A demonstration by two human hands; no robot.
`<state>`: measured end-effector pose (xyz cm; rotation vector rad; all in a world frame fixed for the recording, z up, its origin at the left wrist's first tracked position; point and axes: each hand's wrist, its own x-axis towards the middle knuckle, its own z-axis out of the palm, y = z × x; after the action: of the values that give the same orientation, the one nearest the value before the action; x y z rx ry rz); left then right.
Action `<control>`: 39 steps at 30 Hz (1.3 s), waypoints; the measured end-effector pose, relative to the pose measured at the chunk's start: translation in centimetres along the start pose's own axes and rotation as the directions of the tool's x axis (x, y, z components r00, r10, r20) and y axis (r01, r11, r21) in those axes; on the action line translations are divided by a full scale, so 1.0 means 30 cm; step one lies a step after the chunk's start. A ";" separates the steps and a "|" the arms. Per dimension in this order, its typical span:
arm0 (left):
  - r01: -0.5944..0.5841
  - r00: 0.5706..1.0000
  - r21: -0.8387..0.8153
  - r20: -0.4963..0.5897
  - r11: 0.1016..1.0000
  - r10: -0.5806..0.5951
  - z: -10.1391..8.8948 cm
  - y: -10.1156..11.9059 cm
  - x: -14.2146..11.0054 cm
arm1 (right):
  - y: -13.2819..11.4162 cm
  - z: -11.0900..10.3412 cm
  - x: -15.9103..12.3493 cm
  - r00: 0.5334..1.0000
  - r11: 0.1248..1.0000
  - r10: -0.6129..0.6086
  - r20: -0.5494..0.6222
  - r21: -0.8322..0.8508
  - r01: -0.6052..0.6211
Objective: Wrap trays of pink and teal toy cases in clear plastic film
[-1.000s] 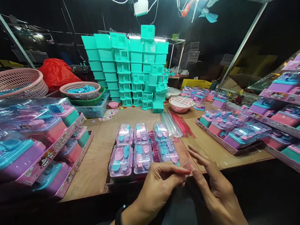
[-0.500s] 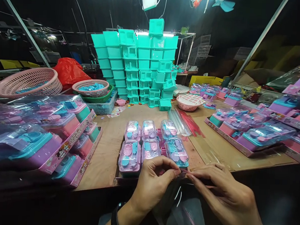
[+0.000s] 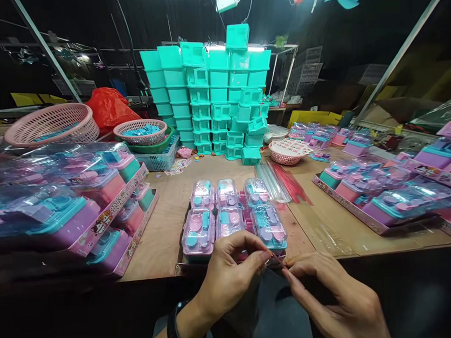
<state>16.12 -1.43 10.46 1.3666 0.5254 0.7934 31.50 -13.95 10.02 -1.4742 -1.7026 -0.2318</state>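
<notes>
W/ 6 lidded boxes (image 3: 199,232) already in the tray (image 3: 181,270), L hand (image 3: 230,276) & R hand (image 3: 338,288) both pinch a thin pinkish strip (image 3: 278,260), so this part is prob. not yet finished.

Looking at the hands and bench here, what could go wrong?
Thin reddish strip: pinched in the left hand's fingertips, its far end at the right hand's; it might slip and drop off the table.
Tray of clear-lidded toy boxes: sits at the table's front edge beside the left hand, so a bump could shift it.
Top teal box: perched alone above the stack; a jolt might topple it.
</notes>
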 end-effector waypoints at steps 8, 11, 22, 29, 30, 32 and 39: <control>-0.076 0.997 0.068 0.009 0.995 0.076 -0.006 -0.001 0.004 | -0.007 0.014 0.003 0.999 0.998 0.025 0.022 0.049 -0.027; -0.076 0.997 0.070 0.032 0.995 0.074 -0.007 0.001 0.003 | -0.004 0.024 0.004 0.992 0.988 0.123 0.004 0.097 -0.123; -0.128 0.989 0.157 0.092 0.979 0.115 -0.024 -0.008 0.005 | -0.021 0.074 0.027 0.883 0.821 0.463 0.079 0.339 -0.460; -0.080 0.992 0.120 0.108 0.990 0.067 -0.025 -0.029 -0.004 | -0.003 0.109 0.022 0.794 0.601 0.542 0.276 0.533 -0.596; -0.074 0.993 0.111 0.102 0.991 0.063 -0.025 -0.029 -0.005 | -0.004 0.112 0.022 0.798 0.606 0.533 0.282 0.531 -0.592; -0.069 0.994 0.114 0.090 0.991 0.059 -0.024 -0.028 -0.009 | -0.006 0.116 0.024 0.814 0.628 0.506 0.284 0.526 -0.574; -0.076 0.996 0.178 0.063 0.981 0.066 -0.036 -0.032 -0.010 | -0.017 0.108 0.039 0.848 0.706 0.478 0.231 0.473 -0.527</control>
<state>15.31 -0.97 9.32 1.5778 0.5156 0.7773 29.61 -11.22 9.00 -1.4677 -1.2141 0.5710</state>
